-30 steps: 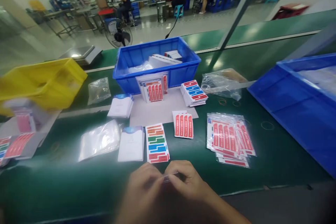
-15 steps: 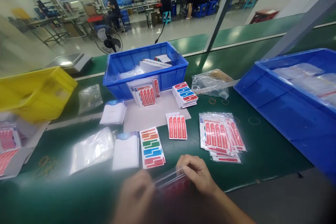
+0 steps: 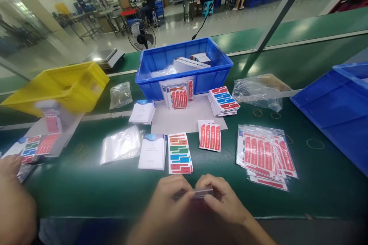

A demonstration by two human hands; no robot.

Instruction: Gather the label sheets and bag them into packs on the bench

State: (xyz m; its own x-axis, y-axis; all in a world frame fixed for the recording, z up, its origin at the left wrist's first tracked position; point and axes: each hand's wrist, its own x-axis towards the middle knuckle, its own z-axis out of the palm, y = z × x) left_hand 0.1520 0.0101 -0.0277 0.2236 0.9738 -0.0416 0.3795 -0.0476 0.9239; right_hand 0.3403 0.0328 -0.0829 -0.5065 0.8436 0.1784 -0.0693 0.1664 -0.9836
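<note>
Two bare hands meet at the near edge of the green belt [image 3: 86, 183]: the left hand [image 3: 165, 203] and the right hand [image 3: 225, 201] both pinch the top strip of a clear plastic bag [image 3: 198, 192], fingertips closed on it from either side, with the bag held edge-on and its contents too hidden to tell. Just beyond the hands lie a multicolour label sheet [image 3: 179, 153], a white booklet stack [image 3: 153, 152] touching its left side, and a red sticker card [image 3: 210, 136] a little further off to the right. Filled bags of red stickers [image 3: 266, 155] are piled to the right, well apart from the hands. Farther back stands a blue bin [image 3: 184, 67], with a yellow bin [image 3: 61, 86] at the left. Another person's hand [image 3: 14, 195] shows at the lower left.
</note>
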